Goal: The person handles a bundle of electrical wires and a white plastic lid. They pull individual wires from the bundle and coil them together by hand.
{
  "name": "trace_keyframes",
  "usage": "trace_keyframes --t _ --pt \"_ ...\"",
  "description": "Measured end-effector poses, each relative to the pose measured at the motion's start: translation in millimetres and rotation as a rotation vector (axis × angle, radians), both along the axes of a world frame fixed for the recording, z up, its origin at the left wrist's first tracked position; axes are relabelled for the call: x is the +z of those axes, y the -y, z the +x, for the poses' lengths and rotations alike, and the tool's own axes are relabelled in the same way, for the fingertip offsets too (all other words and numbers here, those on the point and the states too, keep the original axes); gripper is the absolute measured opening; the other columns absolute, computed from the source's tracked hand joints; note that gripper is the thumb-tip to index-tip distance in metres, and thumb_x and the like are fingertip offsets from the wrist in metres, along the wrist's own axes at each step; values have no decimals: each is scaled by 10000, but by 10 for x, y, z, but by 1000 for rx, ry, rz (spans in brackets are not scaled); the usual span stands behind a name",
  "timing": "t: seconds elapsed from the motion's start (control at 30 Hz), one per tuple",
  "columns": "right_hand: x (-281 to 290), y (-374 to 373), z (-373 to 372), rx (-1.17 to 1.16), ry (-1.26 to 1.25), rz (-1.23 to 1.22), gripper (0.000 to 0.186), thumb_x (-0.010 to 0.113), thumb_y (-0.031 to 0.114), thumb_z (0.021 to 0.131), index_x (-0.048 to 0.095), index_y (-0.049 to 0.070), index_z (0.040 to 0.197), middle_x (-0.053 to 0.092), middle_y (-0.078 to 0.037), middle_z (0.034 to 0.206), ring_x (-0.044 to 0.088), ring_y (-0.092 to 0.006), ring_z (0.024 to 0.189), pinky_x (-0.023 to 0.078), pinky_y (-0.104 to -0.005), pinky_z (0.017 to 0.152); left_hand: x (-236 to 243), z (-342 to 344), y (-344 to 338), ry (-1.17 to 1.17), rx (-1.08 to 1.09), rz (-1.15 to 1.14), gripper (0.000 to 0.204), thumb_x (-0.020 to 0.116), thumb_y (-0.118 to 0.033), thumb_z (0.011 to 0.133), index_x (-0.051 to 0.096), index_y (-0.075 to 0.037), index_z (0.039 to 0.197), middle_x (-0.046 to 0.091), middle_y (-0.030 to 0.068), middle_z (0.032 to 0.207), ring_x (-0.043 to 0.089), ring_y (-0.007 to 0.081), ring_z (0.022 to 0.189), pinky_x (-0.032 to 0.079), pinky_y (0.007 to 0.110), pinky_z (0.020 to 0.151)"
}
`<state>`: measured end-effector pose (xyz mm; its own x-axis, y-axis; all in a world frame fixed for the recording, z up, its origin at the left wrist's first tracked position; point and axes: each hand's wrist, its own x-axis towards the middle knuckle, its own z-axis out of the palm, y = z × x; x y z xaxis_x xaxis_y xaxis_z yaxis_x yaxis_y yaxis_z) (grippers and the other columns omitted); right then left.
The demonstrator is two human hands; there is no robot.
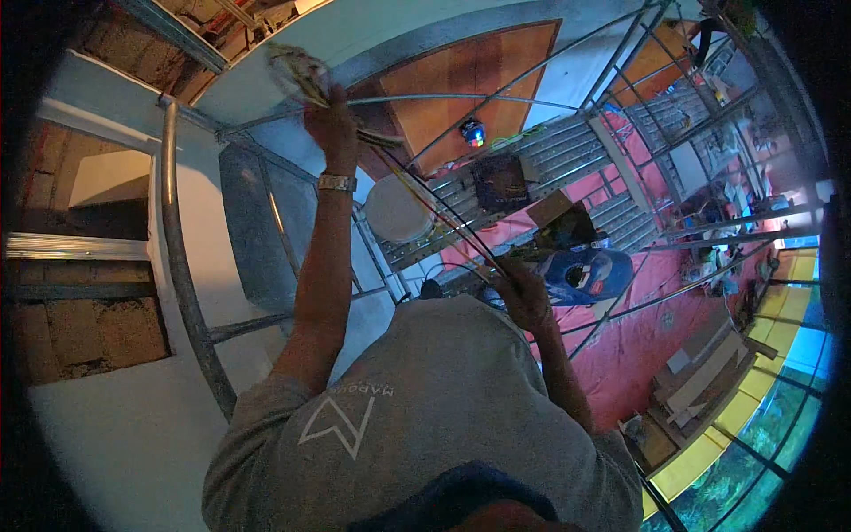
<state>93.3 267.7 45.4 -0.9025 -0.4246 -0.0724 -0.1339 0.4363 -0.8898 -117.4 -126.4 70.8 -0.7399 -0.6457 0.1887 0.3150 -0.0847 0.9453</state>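
My left hand [332, 133] is raised high at the upper left, its fingers closed round several thin electrical wires [434, 211]. Above the fist, a looped, pale and yellowish end of the bundle [297, 71] is smeared by motion. A metal-banded wristwatch [337, 183] sits on that wrist. Black and yellowish strands run slantwise down from this hand to my right hand [523, 297], held lower in front of my chest. The right fingers are closed on the wires' lower part. A dark loop curves away to the left of that hand.
Scaffold pipes [182, 239] stand at my left and cross the view ahead. Below lie a slatted metal platform [567, 155], a round pale lid [399, 208], a dark bag [501, 182], a blue plastic container [589, 275] and pink floor sheeting [638, 355]. Board offcuts [709, 377] lie at the right.
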Motion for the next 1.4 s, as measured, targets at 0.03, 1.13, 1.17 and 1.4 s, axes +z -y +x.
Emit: trace_keyframes --t 0.03,1.13,1.17,1.4 --pt "109 5 -25 -9 49 36 325 554 200 968 618 28 1237 660 -183 1188 667 -329 1038 516 -419 870 -180 -9 44 42 109 -499 304 594 -295 991 529 -48 1156 568 101 857 557 240 718 470 406 653" --pt "178 418 -1649 -393 -234 -95 299 697 302 896 635 10 900 635 -159 706 611 -260 623 463 -411 601 49 1343 -1625 456 -1007 -417 521 725 -325 868 532 2 1225 555 105 1124 521 197 1017 454 361 918" --pt "151 450 -1635 -414 -244 -142 277 711 282 886 640 14 892 640 -148 698 615 -259 617 468 -408 596 -30 1346 -1631 456 -1004 -417 521 725 -325 868 532 2 1225 555 105 1124 521 197 1017 454 361 918" --pt "-339 624 -1654 -532 -143 -335 343 755 321 845 684 -6 920 652 -101 724 611 -182 663 487 -354 632 -657 1437 -1773 441 -929 -332 574 825 -301 776 527 -18 1177 549 74 1047 548 178 956 464 378 876"
